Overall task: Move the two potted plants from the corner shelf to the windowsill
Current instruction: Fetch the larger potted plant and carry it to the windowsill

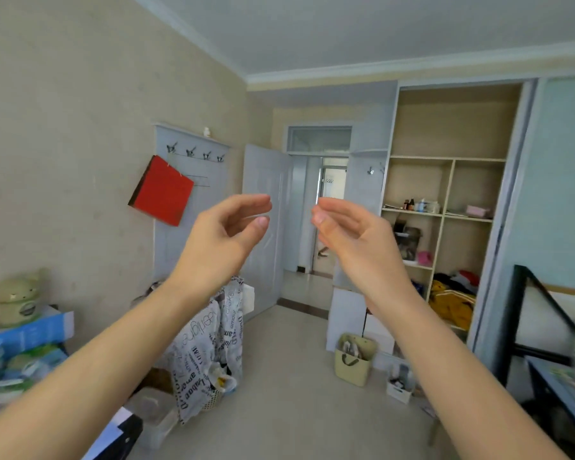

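- Red square board hangs tilted on the pale wall, just under a row of metal hooks.
- Both hands are up in the air in the middle of the view, with their palms turned toward each other.
- The left hand has its fingers softly bent and its thumb apart from them. It holds nothing.
- The right hand looks the same: a little bent, thumb apart, holding nothing.
- The two hands are near each other but do not touch.
- The potted plants do not show in this view, so I cannot tell where they are.
- Behind the hands a white door stands open to a hallway.
- On the right is a big open wardrobe with shelves. Small bottles sit on one shelf, and a yellow cloth lies low down.
- On the floor a pale bag stands near the wardrobe.
- Below the left arm hangs a white cloth with black letters.
- At the far left a green round jar sits on a blue box.
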Motion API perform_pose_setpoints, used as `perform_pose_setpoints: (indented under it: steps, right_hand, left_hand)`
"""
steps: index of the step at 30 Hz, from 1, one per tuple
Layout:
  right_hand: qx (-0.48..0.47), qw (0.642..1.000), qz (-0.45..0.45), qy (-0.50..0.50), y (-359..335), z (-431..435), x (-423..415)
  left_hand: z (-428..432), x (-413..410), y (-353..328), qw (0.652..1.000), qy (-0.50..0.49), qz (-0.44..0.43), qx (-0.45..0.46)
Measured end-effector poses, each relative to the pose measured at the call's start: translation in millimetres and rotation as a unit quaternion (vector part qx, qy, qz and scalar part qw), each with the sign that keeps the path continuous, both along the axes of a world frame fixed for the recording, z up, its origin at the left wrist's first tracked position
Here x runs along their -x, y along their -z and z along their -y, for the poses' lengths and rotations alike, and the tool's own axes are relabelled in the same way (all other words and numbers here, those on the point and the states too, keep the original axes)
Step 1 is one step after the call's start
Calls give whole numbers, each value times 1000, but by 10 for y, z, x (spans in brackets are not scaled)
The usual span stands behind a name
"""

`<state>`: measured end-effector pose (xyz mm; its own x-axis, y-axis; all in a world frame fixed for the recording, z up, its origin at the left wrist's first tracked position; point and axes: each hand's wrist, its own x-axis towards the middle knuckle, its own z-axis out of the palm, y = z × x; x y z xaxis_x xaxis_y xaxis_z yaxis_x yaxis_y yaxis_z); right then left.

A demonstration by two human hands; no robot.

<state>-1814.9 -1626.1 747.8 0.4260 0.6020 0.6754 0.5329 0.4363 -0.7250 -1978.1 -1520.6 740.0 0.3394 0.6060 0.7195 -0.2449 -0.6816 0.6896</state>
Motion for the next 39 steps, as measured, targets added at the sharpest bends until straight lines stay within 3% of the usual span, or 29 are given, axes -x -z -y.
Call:
perform_pose_setpoints:
  steps: [12, 39]
  right_hand:
    - [20, 998, 2, 67, 113, -993, -524]
    - [16, 999, -2, 29, 186, -3371, -3294]
  left_hand:
    - [-1210, -830, 209, 993, 106, 18, 41]
    - [-3540, -3369, 185, 998, 35, 17, 42]
